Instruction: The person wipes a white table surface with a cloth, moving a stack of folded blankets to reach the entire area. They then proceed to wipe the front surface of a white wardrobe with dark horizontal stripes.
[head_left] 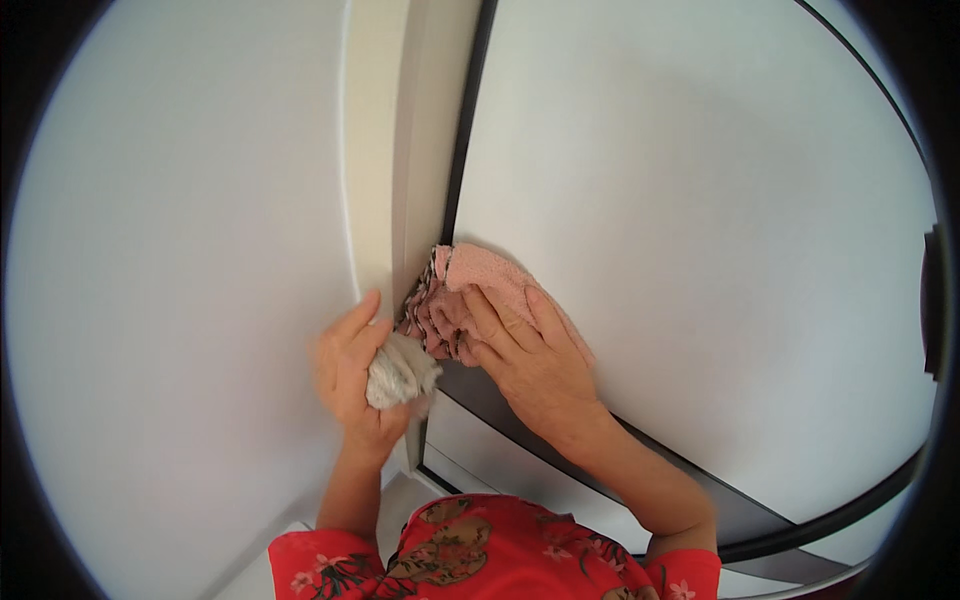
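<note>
My right hand presses a pink towelling cloth against a large white panel, by its dark-edged lower left corner. The fingers lie over the cloth, whose left part is bunched and shows a black-and-white patterned edge. To its left, my left hand holds a crumpled off-white rag between thumb and palm, with some fingers pointing up beside the cream frame. That hand is slightly blurred, and part of the rag is hidden in its grip.
The smooth white panel has dark trim along its left side and a grey strip below. A cream upright frame separates it from a pale wall. A dark fitting sits at the far right edge.
</note>
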